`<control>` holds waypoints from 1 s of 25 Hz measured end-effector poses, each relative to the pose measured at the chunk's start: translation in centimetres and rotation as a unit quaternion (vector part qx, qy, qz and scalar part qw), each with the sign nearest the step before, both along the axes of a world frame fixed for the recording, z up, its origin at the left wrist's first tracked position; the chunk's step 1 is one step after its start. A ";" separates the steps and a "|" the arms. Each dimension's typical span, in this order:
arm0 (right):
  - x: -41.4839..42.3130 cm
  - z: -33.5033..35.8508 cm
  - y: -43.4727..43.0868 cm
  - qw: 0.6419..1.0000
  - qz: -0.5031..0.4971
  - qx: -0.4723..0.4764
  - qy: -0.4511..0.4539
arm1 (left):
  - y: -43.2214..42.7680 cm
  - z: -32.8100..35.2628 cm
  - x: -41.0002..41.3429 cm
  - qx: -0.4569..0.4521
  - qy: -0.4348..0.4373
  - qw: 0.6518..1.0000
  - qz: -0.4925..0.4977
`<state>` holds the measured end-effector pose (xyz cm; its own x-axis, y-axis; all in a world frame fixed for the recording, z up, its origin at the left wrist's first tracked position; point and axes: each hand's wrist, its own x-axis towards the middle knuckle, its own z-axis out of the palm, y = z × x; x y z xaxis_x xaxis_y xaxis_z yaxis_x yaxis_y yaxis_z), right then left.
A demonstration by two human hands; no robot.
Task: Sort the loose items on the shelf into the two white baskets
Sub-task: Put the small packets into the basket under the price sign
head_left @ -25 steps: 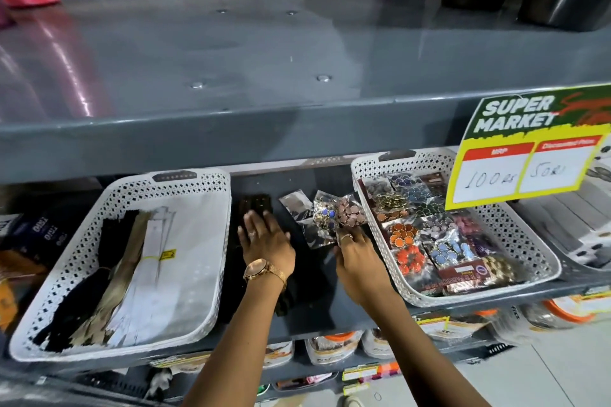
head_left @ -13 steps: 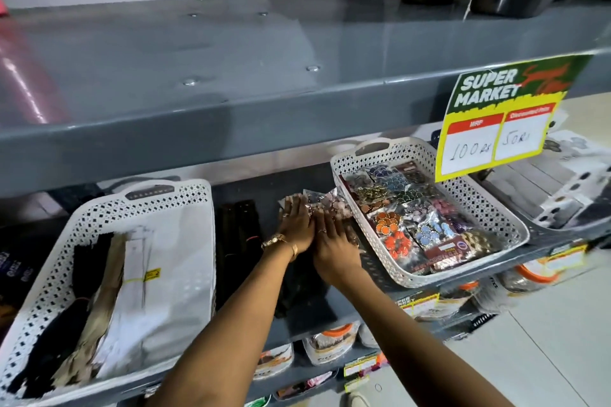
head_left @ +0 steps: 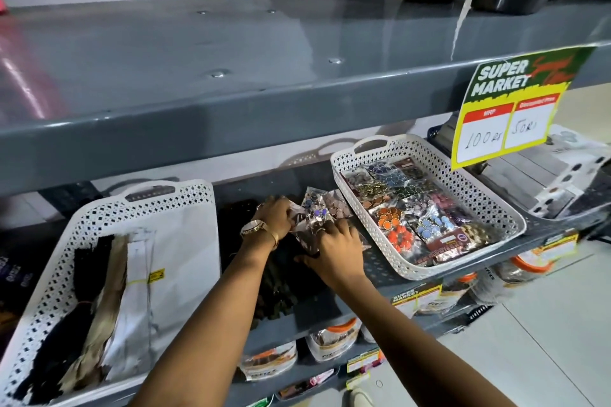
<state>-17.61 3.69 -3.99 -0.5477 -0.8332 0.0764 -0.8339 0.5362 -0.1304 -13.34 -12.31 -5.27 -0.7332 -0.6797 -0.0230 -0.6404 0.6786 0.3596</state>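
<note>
Two white baskets are seen on the grey shelf: the left basket at lower left, holding hair bundles, and the right basket at centre right, filled with packets. Between them, clear button packets are gripped by both hands. The left hand is closed on their left edge; the right hand presses down on them, fingers curled.
</note>
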 end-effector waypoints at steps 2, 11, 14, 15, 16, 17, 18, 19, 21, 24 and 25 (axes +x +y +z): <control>0.6 0.2 -0.3 1.000 0.003 -0.003 0.012 | -0.1 0.5 0.4 0.000 0.007 1.000 0.005; 0.3 2.4 0.2 1.000 0.001 0.002 -0.030 | 0.2 2.4 1.0 0.311 0.162 0.923 0.161; -0.9 3.3 1.1 0.996 -0.020 -0.075 -0.049 | 0.5 2.7 1.7 0.340 0.228 0.883 0.229; -1.3 3.4 1.4 0.987 -0.027 -0.127 -0.096 | 0.5 3.1 2.0 0.349 0.252 0.868 0.246; -2.0 3.4 1.7 0.963 -0.041 -0.189 -0.186 | 0.5 3.5 2.5 0.365 0.279 0.851 0.255; -2.8 3.7 2.0 0.909 -0.068 -0.254 -0.323 | 0.5 4.0 3.0 0.390 0.307 0.828 0.260; -3.6 4.0 2.4 0.819 -0.104 -0.302 -0.477 | 0.5 4.4 3.4 0.421 0.334 0.802 0.259; -4.3 4.5 2.8 0.702 -0.136 -0.335 -0.614 | 0.7 4.9 3.7 0.453 0.357 0.777 0.251; -5.3 5.3 3.7 0.498 -0.172 -0.363 -0.769 | 1.3 5.5 3.8 0.506 0.373 0.745 0.224; -6.7 5.9 4.9 0.410 -0.151 -0.387 -0.812 | 3.1 6.5 2.4 0.542 0.354 0.746 0.159; -7.1 6.1 5.4 0.422 -0.145 -0.388 -0.806 | 3.8 6.9 1.6 0.545 0.346 0.751 0.138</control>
<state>-24.76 9.09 2.15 -0.4798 -0.7796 -0.4025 0.7607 -0.1411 -0.6336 -11.71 -8.47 1.63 -0.6607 -0.6622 -0.3535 -0.1057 -0.3841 0.9172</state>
